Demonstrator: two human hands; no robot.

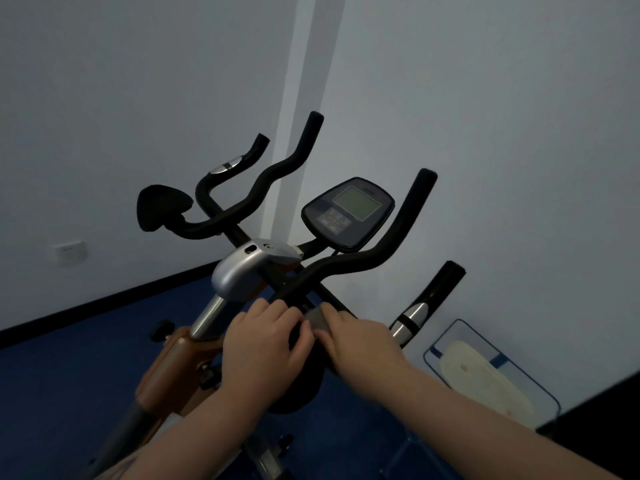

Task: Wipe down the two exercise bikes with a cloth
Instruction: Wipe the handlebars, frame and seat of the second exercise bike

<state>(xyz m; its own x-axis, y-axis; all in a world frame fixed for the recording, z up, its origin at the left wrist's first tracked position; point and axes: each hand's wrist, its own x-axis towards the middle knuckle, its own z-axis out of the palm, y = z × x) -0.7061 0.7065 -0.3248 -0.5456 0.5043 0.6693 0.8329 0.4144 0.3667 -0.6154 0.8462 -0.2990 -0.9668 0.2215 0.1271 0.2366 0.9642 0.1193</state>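
An exercise bike with black handlebars [349,265], a console screen [349,211] and a silver stem cover [242,271] fills the middle of the head view. My left hand [259,348] curls over the near black pad of the handlebar. Close beside it, my right hand [353,337] presses a small grey cloth [317,320] against the bar, with most of the cloth hidden under the fingers. The bike's orange-brown frame [173,362] runs down to the lower left. I see only one bike clearly.
White walls stand close behind the bike, with a wall socket [69,252] at the left. The floor [69,375] is blue. A clear plastic bin [491,372] holding a pale flat object sits at the right, beside a dark surface at the lower right corner.
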